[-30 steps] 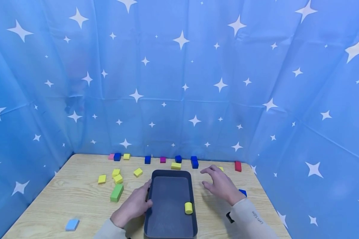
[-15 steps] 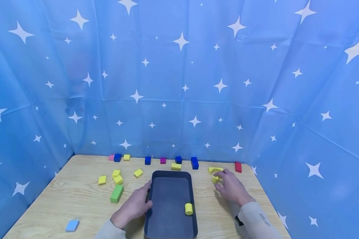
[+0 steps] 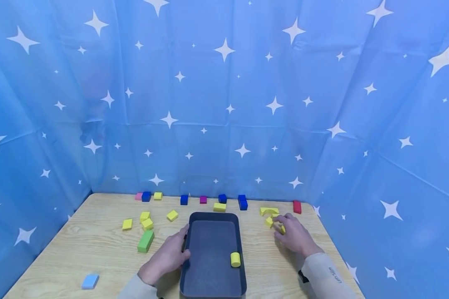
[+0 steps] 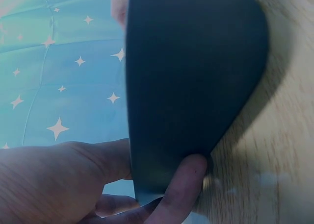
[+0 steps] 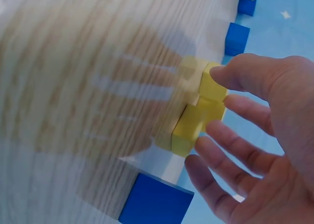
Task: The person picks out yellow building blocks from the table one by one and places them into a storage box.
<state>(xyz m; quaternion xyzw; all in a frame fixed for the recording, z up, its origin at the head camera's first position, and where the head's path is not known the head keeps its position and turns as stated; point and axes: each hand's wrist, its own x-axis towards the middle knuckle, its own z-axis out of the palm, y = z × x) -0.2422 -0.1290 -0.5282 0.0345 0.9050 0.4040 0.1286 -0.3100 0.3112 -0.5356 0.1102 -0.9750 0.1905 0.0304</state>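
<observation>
My left hand (image 3: 168, 255) grips the left side of a dark grey tray (image 3: 211, 241), thumb over the rim. In the left wrist view its fingers (image 4: 184, 185) lie against the tray's outer wall (image 4: 196, 77). A yellow cylinder block (image 3: 235, 259) is inside the tray at the right wall. To the right of the tray, my right hand (image 3: 295, 234) hovers low with fingers spread at a small group of yellow blocks (image 3: 269, 221). In the right wrist view the thumb overlaps one yellow block (image 5: 212, 84); the other fingertips are right beside another yellow block (image 5: 186, 131).
A yellow arch block (image 3: 269, 211) and a red block (image 3: 297, 207) lie farther back right. Several blue, yellow and pink blocks line the rear edge. On the left are more yellow blocks, a green block (image 3: 145, 241) and a light blue block (image 3: 90, 281). A starry curtain (image 3: 224, 104) surrounds the table.
My right hand has moved to the right and down over the yellow blocks, uncovering the arch and then more of the group. The left hand and tray stay in place.
</observation>
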